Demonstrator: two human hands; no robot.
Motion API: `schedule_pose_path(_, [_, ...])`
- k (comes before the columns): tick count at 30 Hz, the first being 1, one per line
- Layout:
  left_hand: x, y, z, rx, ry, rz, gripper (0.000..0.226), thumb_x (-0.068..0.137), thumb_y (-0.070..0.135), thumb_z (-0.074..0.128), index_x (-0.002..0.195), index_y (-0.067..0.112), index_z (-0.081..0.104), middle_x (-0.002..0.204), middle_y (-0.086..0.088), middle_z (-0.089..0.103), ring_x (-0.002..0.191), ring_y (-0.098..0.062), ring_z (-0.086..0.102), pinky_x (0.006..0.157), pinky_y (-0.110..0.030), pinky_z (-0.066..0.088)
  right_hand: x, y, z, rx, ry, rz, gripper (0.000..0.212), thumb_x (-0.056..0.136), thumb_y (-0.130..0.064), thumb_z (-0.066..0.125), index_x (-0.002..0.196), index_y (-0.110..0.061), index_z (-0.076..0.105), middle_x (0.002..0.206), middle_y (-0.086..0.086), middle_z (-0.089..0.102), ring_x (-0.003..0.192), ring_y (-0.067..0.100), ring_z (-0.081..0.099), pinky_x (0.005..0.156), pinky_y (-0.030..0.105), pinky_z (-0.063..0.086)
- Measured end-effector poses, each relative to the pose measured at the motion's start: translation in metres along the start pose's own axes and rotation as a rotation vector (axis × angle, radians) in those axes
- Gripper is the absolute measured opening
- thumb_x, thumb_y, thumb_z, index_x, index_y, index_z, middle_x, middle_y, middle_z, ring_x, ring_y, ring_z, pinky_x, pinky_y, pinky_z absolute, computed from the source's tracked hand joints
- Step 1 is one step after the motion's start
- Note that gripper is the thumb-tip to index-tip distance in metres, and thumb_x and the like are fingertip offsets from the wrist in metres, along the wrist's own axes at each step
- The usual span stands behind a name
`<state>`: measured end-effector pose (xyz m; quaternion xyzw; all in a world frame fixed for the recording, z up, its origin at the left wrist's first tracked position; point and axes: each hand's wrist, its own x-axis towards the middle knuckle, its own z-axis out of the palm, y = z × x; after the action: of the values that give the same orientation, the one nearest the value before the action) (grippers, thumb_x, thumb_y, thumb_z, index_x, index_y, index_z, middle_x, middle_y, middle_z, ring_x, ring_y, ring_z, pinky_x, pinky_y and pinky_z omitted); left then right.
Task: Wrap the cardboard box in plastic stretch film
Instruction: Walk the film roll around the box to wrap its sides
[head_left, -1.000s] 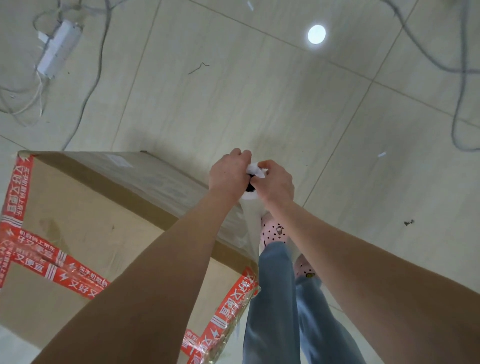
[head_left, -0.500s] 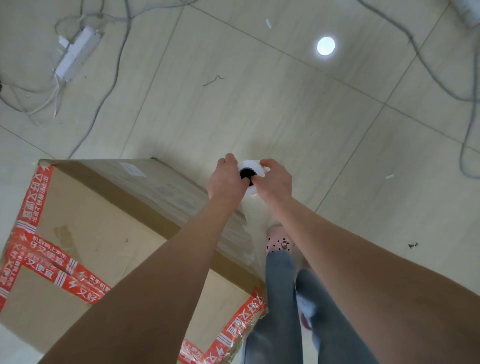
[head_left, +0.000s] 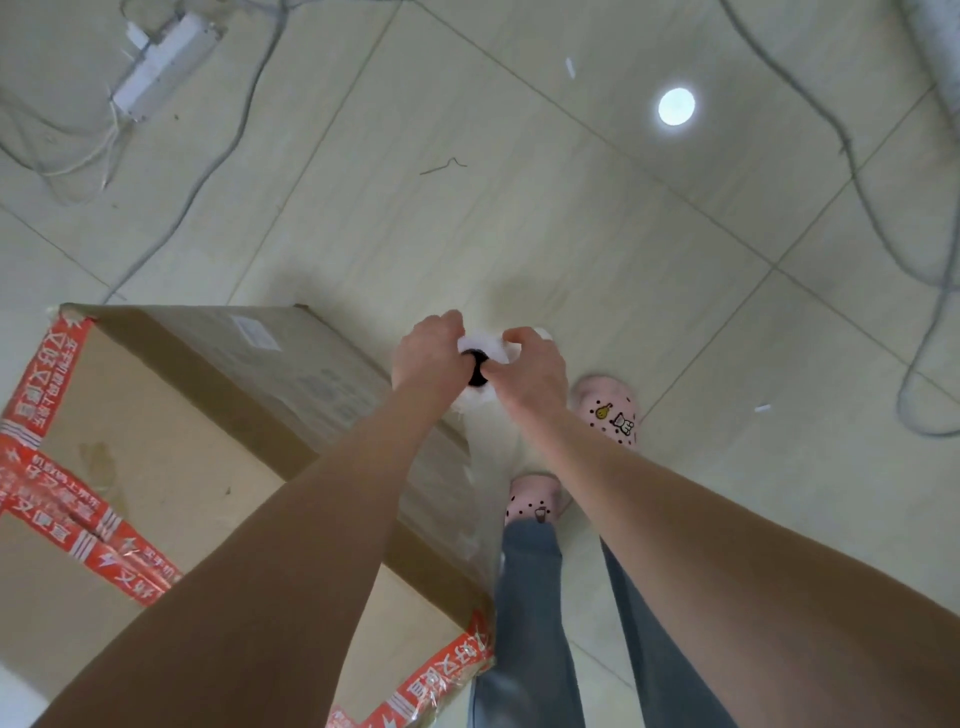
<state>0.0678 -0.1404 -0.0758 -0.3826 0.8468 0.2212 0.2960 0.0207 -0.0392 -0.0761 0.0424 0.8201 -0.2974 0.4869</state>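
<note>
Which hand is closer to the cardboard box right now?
Left. The left hand grips the film roll on the side next to the box; the right hand grips the roll's far side, away from the box.

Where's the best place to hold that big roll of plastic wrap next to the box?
Probably at its top end, coming from above with one hand on each side. The stretch film roll stands upright by the cardboard box corner, so its round rim faces up. The left hand and right hand grip it there, leaving the film free to unwind.
</note>
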Motion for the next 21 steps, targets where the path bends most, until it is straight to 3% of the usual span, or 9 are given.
schedule_pose_path(7, [0.008,-0.011,-0.006,-0.378,0.110,-0.391,0.021,0.083,0.027,0.061,0.078,0.013,0.045,0.069,-0.001,0.049,0.070,-0.027,0.050,0.048,-0.026,0.028,0.017,-0.035,0.006,-0.008,-0.084,0.005,0.053,0.081,-0.024,0.066,0.130,-0.022,0.046,0.120,0.006,0.055,0.091,0.020,0.058,0.070,0.025,0.041])
schedule_pose_path(10, [0.009,-0.014,-0.010,-0.419,0.103,-0.468,0.024,0.085,0.033,0.060,0.081,0.013,0.046,0.078,-0.005,0.056,0.076,-0.028,0.055,0.055,-0.027,0.035,0.022,-0.051,0.004,-0.061,-0.114,-0.049,0.048,0.084,-0.019,0.062,0.130,-0.023,0.049,0.123,0.004,0.055,0.101,0.021,0.058,0.077,0.025,0.044])
schedule_pose_path(12, [0.012,-0.014,-0.014,-0.323,0.087,-0.399,0.023,0.086,0.028,0.060,0.093,0.009,0.049,0.092,-0.010,0.059,0.082,-0.029,0.057,0.059,-0.030,0.036,0.025,-0.060,0.000,-0.097,-0.135,-0.067,0.047,0.085,-0.016,0.060,0.131,-0.022,0.051,0.124,0.002,0.055,0.104,0.020,0.057,0.078,0.023,0.041])
schedule_pose_path(15, [0.022,-0.008,-0.026,-0.111,0.062,-0.157,0.033,0.085,0.015,0.059,0.116,0.011,0.049,0.112,-0.009,0.053,0.092,-0.031,0.059,0.063,-0.033,0.040,0.026,-0.067,-0.006,-0.156,-0.172,-0.066,0.040,0.086,-0.015,0.058,0.125,-0.022,0.055,0.118,-0.001,0.059,0.094,0.016,0.055,0.074,0.021,0.038])
schedule_pose_path(18, [0.033,-0.001,-0.037,0.073,0.037,-0.002,0.028,0.085,0.009,0.054,0.112,0.014,0.053,0.108,-0.007,0.052,0.090,-0.030,0.059,0.061,-0.032,0.036,0.026,-0.071,-0.009,-0.198,-0.194,-0.081,0.030,0.086,-0.018,0.057,0.116,-0.019,0.060,0.099,-0.003,0.057,0.092,0.018,0.056,0.072,0.024,0.039])
schedule_pose_path(21, [0.039,-0.003,-0.043,0.108,0.039,0.011,0.020,0.084,0.008,0.051,0.104,0.009,0.054,0.102,-0.010,0.054,0.089,-0.032,0.058,0.061,-0.032,0.037,0.029,-0.075,-0.007,-0.227,-0.189,-0.099,0.030,0.083,-0.019,0.057,0.112,-0.023,0.061,0.092,-0.007,0.051,0.094,0.019,0.058,0.071,0.024,0.038])
